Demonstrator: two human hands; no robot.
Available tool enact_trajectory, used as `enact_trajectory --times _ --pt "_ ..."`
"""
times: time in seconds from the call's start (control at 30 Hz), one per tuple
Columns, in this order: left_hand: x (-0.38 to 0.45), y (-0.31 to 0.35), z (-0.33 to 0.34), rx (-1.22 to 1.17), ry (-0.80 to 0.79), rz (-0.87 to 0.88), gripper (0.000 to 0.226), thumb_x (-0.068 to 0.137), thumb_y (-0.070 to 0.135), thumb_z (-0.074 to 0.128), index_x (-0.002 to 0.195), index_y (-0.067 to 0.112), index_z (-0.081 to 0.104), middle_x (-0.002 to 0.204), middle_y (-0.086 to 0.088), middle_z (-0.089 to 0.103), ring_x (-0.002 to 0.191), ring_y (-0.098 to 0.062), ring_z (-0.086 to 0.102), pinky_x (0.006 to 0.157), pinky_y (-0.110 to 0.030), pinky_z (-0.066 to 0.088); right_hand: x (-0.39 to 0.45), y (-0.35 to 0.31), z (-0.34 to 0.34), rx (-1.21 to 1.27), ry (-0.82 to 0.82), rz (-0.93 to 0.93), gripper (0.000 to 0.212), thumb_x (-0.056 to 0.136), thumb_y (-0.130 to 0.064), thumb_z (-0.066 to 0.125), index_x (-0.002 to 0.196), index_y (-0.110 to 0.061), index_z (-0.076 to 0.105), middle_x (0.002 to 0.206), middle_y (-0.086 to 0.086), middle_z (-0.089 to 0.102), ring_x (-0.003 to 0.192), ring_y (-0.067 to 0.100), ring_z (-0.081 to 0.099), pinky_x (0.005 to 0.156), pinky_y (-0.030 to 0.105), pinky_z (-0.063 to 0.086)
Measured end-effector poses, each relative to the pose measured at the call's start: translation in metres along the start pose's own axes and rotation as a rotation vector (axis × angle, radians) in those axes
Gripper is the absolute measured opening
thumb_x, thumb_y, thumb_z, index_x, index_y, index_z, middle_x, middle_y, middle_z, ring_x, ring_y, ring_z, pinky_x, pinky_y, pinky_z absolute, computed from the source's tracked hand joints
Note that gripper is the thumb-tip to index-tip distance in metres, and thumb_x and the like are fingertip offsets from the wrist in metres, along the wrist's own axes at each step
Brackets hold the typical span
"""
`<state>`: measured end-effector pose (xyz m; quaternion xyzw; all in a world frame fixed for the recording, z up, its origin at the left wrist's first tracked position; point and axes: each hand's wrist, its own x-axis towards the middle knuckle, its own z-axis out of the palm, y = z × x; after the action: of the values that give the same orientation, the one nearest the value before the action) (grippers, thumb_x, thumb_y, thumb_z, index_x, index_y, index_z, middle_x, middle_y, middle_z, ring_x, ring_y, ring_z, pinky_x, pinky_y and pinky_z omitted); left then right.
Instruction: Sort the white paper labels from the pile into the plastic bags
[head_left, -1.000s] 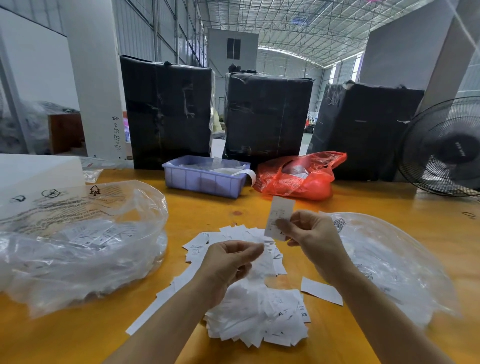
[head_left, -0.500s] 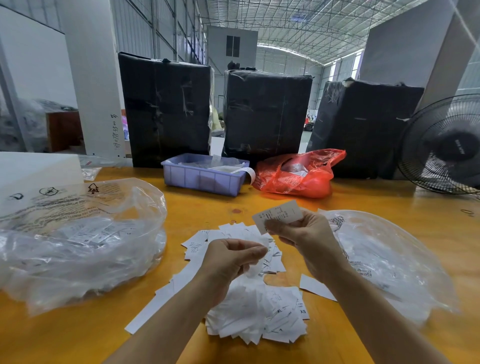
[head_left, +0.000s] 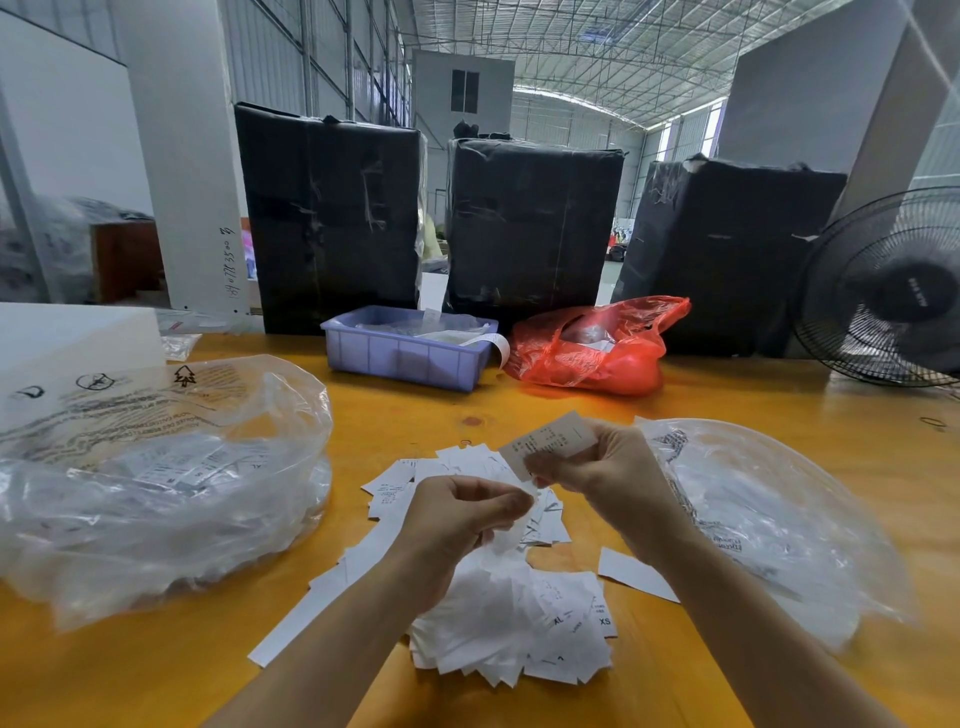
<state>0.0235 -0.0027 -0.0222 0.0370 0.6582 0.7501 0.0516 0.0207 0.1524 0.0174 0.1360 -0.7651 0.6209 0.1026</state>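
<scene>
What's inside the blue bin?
The blue bin holds crumpled clear plastic and a white paper strip curling over its rim. Anything beneath the plastic is hidden.

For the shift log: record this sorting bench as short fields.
right hand: right hand pinches one printed label, raised above the pile
left hand: left hand grips a bunch of labels
pile: loose label pile on the wooden table
bags: clear plastic bag left, another clear bag right, both holding labels
</scene>
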Motion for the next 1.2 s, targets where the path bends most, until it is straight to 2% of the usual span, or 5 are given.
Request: enact_trajectory --times 0.2,0.4,0.6,1.0,1.2 --pt "0.0 0.001 -0.002 0.051 -0.006 -0.004 0.001 0.076 0.015 0.076 0.076 0.014 0.075 0.064 0.006 0.069 0.056 0.0 0.06 0.063 -0.021 0.044 0.002 0.001 -0.006 -0.031 -0.06 0.108 0.011 0.076 -0.001 0.073 0.08 -0.011 0.07 0.063 0.0 0.069 0.054 0.007 0.06 0.051 0.014 0.046" --pt "0.001 0.004 -0.002 -0.023 0.005 -0.023 0.014 0.083 0.022 0.066 0.081 0.009 0.073 0.063 0.007 0.07 0.053 -0.002 0.058 0.055 -0.014 0.048 0.003 0.002 -0.011 -0.098 -0.175 0.241 0.005 0.079 -0.012 0.073 0.083 -0.013 0.07 0.069 0.0 0.07 0.06 0.007 0.063 0.06 0.019 0.049" --pt "0.002 0.005 0.0 -0.099 0.043 -0.058 0.033 0.086 0.032 0.059 0.087 0.001 0.071 0.08 -0.006 0.074 0.059 -0.012 0.061 0.055 -0.021 0.049 0.003 0.004 -0.012 -0.131 -0.258 0.322 0.006 0.084 -0.013 0.069 0.09 -0.013 0.069 0.078 0.001 0.071 0.064 0.008 0.064 0.066 0.023 0.05" --pt "0.001 0.001 0.0 -0.012 -0.021 -0.029 0.014 0.08 0.023 0.071 0.082 0.01 0.076 0.08 0.004 0.074 0.056 0.0 0.059 0.057 -0.012 0.049 0.006 0.005 -0.01 -0.067 -0.028 0.122 0.007 0.084 -0.005 0.068 0.09 -0.007 0.069 0.073 0.003 0.071 0.056 0.006 0.063 0.054 0.014 0.049" --pt "0.001 0.001 0.0 -0.008 -0.024 -0.034 0.015 0.08 0.026 0.07 0.083 0.013 0.075 0.084 0.006 0.075 0.057 0.001 0.059 0.063 -0.018 0.045 0.005 0.005 -0.009 -0.043 -0.005 0.053 0.008 0.082 -0.005 0.07 0.083 -0.014 0.069 0.066 -0.005 0.071 0.055 0.004 0.063 0.054 0.013 0.047"
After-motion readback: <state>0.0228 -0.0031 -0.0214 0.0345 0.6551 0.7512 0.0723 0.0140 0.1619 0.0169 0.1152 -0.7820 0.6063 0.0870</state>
